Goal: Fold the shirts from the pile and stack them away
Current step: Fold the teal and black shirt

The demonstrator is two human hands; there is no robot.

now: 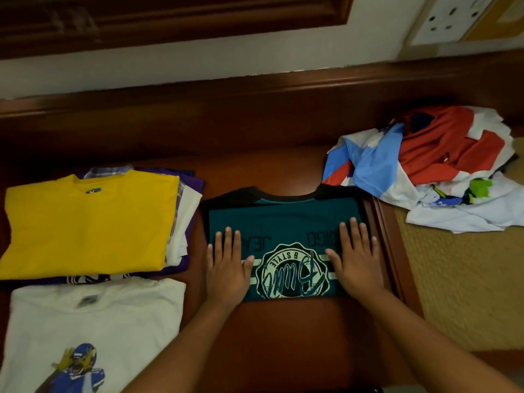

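Folded teal shirt (pixel 286 222) at centre of wooden surface (pixel 283 321). Left hand (pixel 225 268), right hand (pixel 357 259) flat on it, fingers straight, slightly spread. Yellow shirt (pixel 88 222) tops stack at left; unfolded pile (pixel 431 168) at right. Risk: careless lift slackens folds.

location: a room in a home, most likely a bedroom. i am at a dark polished wooden surface (pixel 283 330) with a raised moulded back rail, set against a pale painted wall (pixel 198 69). a dark wooden frame (pixel 170 21) hangs on that wall. a white double wall socket (pixel 450 19) sits at upper right. household laundry lies around me: a stack of folded shirts (pixel 88 222) to my left, a loose pile of shirts (pixel 442 165) to my right.
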